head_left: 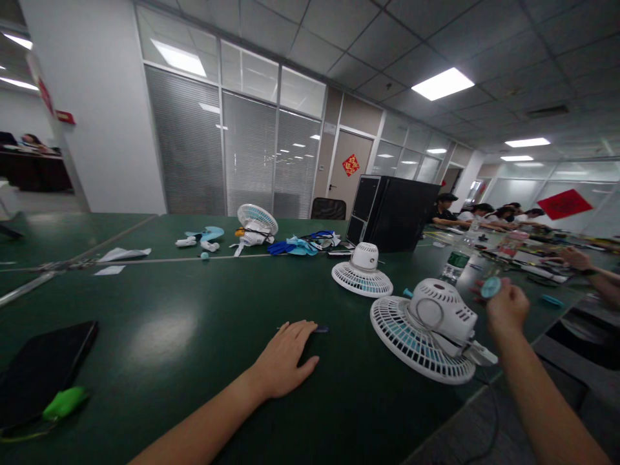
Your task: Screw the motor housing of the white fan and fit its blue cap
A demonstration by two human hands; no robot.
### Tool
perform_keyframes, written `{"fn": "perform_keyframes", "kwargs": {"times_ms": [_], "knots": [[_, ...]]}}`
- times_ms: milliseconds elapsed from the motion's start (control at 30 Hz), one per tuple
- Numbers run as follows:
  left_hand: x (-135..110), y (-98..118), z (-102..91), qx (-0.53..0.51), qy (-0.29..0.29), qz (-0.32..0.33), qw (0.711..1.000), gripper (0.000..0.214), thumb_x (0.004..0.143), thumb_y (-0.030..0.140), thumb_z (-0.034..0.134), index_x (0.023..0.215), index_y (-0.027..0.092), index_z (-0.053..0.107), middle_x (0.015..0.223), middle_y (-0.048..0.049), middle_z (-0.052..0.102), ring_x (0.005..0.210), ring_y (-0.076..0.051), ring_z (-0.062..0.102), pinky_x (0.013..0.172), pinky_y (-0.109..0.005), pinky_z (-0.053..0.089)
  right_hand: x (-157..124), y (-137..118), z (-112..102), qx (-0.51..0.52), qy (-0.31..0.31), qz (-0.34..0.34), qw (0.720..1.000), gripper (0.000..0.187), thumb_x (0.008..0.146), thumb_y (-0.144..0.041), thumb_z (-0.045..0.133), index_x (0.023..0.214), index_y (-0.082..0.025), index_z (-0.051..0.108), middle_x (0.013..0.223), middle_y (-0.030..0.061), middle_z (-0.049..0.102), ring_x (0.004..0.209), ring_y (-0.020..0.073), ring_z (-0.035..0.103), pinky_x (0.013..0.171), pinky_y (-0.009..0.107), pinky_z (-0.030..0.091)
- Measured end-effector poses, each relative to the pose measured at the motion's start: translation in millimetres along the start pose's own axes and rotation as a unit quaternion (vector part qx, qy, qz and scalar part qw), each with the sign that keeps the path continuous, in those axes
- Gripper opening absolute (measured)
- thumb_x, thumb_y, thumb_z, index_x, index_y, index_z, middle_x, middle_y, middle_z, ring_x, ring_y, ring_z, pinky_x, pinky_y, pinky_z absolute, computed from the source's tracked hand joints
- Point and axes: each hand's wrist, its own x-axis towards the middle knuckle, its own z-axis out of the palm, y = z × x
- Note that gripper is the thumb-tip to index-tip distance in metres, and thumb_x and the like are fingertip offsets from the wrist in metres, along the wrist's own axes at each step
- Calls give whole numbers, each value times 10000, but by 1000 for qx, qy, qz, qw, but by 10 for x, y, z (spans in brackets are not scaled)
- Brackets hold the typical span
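My left hand [289,356] lies palm down on the green table, its fingers stretched out and thumb apart. From beneath its fingertips a small dark bluish handle [321,329] sticks out; the rest is covered, so its kind is unclear. My right hand [508,307] is raised at the right, pinching a round light-blue plastic cap [491,287]. Just left of it, a white fan head [443,313] rests with its grille [411,349] down and its cable coiled on the housing. A second fan head [364,258] lies face down behind it.
A black computer case [402,213] and a water bottle [458,258] stand farther back. Another fan [256,226], blue gloves [293,246] and blue fan blades [210,233] lie across the table. A black phone-like slab [43,368] is at left. Other people sit at the right.
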Motion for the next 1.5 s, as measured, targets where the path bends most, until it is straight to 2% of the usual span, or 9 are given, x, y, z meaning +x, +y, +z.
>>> {"fn": "perform_keyframes", "kwargs": {"times_ms": [133,233,367,667,867,1000,1167,1300,1500], "knots": [[3,9,3,4,10,18,1000,632,934,416,555,1502,201,381,1602,-130,361,1477,-319,332,1204,-587,238,-354,-545,-99,41,-32,-115,992,509,1064,-415,124,1169,-146,544,1067,133,637,805,177,636,702,349,555],[-15,56,-4,11,13,47,999,611,932,351,555,1502,223,376,1614,-101,345,1488,-292,313,1220,-569,206,-916,-906,58,37,-198,-253,946,392,1013,-492,364,909,-198,602,949,90,679,781,184,645,693,315,544],[-41,110,-11,26,15,62,998,590,926,321,555,1486,220,398,1597,-116,376,1478,-292,337,1216,-570,218,-1403,-1134,493,-50,-347,-339,873,128,932,-305,601,902,-193,654,861,34,700,793,175,659,748,316,544],[-29,82,-5,36,17,55,998,592,938,351,542,1492,219,381,1584,-123,398,1468,-294,356,1215,-563,235,-1210,-1204,1105,-246,-311,-295,869,325,956,-348,607,1228,-172,604,1277,96,609,1109,235,620,943,471,528],[-30,36,22,46,26,34,998,587,935,383,548,1482,229,400,1557,-98,446,1453,-285,384,1211,-550,264,-834,-1157,753,-274,-202,-235,910,539,992,-486,440,1439,-190,505,1546,153,416,1445,409,298,1114,622,308],[20,-257,-79,73,58,-22,995,544,946,455,529,1443,241,467,1541,-78,471,1444,-276,398,1213,-530,268,-533,-996,348,-283,-170,-207,921,644,923,-557,509,1350,-81,586,1399,196,563,1331,370,457,1090,518,386],[-121,-1020,-472,132,138,-188,963,367,1014,374,469,1254,143,622,1448,-174,535,1370,-331,470,1146,-595,325,-324,-710,68,-288,-172,-167,927,809,797,-695,553,1366,-119,574,1406,205,556,1298,448,466,1034,615,387],[-405,-1542,-781,162,174,-292,926,318,970,339,610,1231,158,609,1315,-111,607,1182,-282,604,996,-525,498,-258,-394,-27,-272,-225,-131,927,823,792,-679,520,1351,-78,577,1343,223,605,1209,390,586,1037,509,445],[-533,-1710,-832,179,187,-313,914,313,970,334,611,1231,161,605,1290,-106,614,1128,-267,627,950,-494,531,-294,-203,-70,-226,-239,-178,927,892,677,-675,599,1373,-124,510,1450,202,494,1291,359,521,1060,433,435]]}}
